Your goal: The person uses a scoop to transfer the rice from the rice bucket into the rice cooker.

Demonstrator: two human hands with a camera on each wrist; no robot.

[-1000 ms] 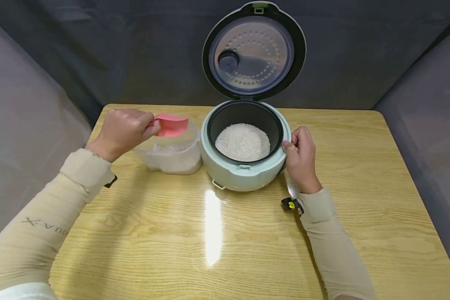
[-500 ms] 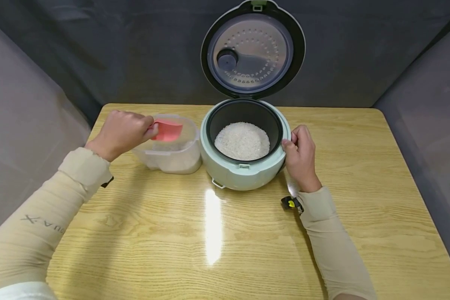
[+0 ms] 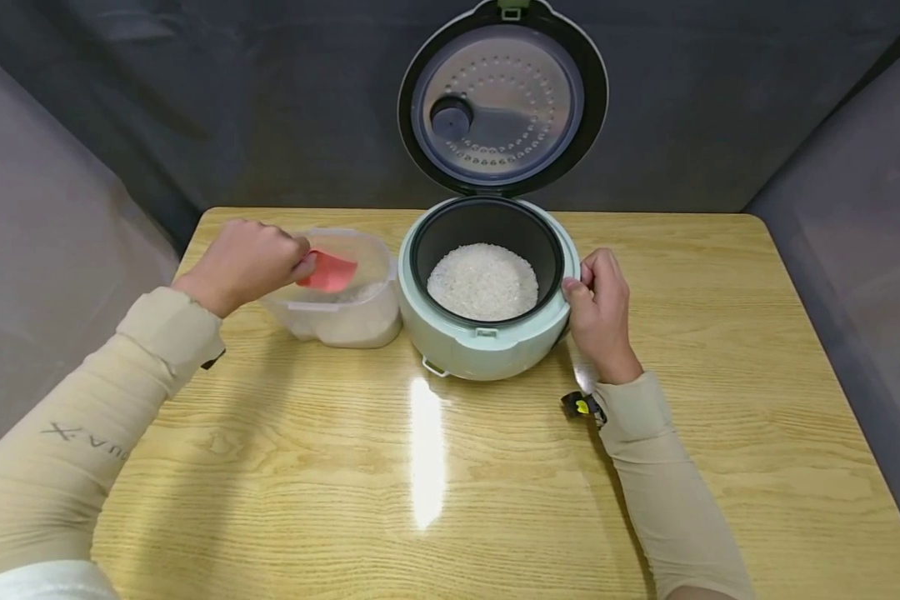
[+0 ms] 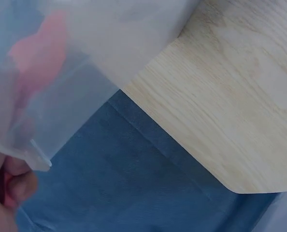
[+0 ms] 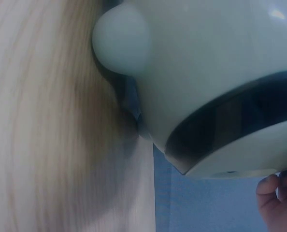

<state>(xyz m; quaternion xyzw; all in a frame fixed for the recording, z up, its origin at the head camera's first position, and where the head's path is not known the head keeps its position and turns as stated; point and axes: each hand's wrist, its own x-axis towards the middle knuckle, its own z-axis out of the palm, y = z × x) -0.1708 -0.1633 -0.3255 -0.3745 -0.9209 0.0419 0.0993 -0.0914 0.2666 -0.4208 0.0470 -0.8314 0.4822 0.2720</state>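
My left hand (image 3: 247, 262) grips the handle of a pink scoop (image 3: 330, 272), whose bowl tilts down inside the mouth of a clear plastic container (image 3: 337, 323) of rice. The left wrist view shows the scoop (image 4: 42, 55) blurred through the container's wall (image 4: 109, 43). Directly right of the container stands a pale green rice cooker (image 3: 465, 357), with white rice (image 3: 483, 283) in its dark inner pot. My right hand (image 3: 603, 312) holds the cooker's right side, thumb at the rim and fingers curled. In the right wrist view, fingertips (image 5: 268, 186) show beside the cooker body (image 5: 192, 72).
The cooker's lid (image 3: 502, 104) stands raised against the dark backdrop (image 3: 270, 108). A white loop handle (image 3: 435, 368) sticks out low on the cooker's front left. The wooden table (image 3: 495, 475) ends just behind the container and cooker.
My left hand has tipped the pink scoop and lowered it to the left, from above the container's rim into its mouth. The right hand keeps its hold on the cooker.
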